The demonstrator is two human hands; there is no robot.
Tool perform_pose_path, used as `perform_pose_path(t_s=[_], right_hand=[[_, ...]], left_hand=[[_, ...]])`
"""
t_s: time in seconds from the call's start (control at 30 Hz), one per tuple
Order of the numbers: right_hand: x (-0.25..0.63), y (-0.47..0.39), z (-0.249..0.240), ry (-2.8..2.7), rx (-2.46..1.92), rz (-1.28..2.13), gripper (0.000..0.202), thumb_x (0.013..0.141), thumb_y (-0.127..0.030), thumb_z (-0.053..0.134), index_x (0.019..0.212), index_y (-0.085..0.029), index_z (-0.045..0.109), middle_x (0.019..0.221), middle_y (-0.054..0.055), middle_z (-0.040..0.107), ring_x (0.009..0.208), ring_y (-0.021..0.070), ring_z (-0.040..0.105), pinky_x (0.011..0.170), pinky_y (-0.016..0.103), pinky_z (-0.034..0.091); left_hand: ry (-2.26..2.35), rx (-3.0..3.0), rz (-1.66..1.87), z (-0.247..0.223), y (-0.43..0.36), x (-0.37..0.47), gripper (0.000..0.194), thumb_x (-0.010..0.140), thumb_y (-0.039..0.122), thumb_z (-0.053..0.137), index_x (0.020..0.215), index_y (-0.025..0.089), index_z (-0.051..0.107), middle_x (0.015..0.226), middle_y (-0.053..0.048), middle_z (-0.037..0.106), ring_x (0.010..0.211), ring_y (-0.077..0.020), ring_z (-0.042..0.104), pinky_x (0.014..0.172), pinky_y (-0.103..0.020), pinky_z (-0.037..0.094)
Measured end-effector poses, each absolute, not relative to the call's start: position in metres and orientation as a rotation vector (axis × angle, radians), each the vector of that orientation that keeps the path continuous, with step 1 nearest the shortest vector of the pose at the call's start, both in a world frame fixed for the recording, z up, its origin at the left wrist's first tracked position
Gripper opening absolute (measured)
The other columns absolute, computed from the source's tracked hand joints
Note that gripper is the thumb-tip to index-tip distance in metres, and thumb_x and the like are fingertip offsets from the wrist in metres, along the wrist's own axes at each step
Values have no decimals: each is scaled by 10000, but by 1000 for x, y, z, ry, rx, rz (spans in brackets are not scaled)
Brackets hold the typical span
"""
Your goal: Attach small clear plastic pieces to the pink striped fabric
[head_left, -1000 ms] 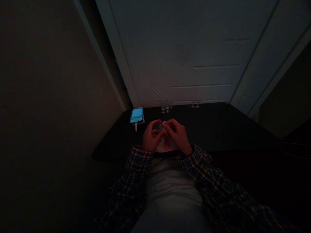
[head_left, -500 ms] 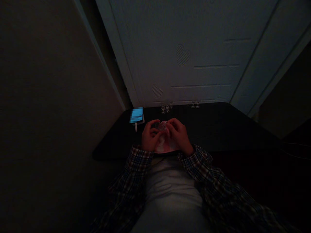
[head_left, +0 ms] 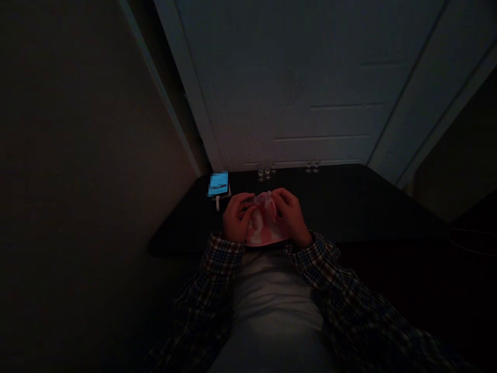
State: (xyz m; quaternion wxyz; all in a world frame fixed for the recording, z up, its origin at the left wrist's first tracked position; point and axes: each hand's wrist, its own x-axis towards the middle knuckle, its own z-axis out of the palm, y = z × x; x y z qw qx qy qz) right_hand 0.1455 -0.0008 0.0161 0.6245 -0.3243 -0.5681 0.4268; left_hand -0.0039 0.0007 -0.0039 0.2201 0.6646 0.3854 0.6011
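My left hand (head_left: 235, 218) is closed around a small clear glass (head_left: 259, 199), which looks tipped on its side. Its fingertips lie at the near end of the glass, and part of the glass is hidden behind them. Opposite it, my right hand (head_left: 290, 216) pinches a pink and white cloth (head_left: 266, 235) close to the glass. The cloth drapes down between both hands to the front edge of the dark table. In this dim light I cannot tell whether the cloth goes inside the glass.
Several small stemmed glasses (head_left: 264, 172) stand at the back of the black table (head_left: 357, 207), with more glasses (head_left: 312, 167) further right. A lit phone (head_left: 218, 184) with a white strap or cable lies at the left. A pale panel (head_left: 310, 57) with heart patterns rises behind.
My hands have drawn slightly apart. The right hand has shifted a little to the right, lifting a fold of cloth beside the glass, which now shows more clearly.
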Motion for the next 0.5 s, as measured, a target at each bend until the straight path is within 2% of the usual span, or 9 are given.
perform_pose_path(t_s=[0.27, 0.5], right_hand=[[146, 2, 14, -1258, -780, 991, 212, 790, -390, 524, 732, -188, 551, 614, -28, 513, 512, 92, 438, 449, 200, 345], [146, 1, 16, -1252, -794, 953, 195, 788, -369, 537, 726, -185, 562, 591, -33, 507, 497, 90, 430, 444, 203, 338]], left_hand=[[1076, 1925, 1627, -4, 2, -6, 275, 841, 303, 487, 1079, 221, 596, 1024, -66, 559, 812, -163, 593, 525, -225, 532], [1138, 1938, 1648, -7, 4, -6, 315, 875, 395, 401, 975, 204, 629, 895, -54, 630, 767, -169, 601, 645, -297, 532]])
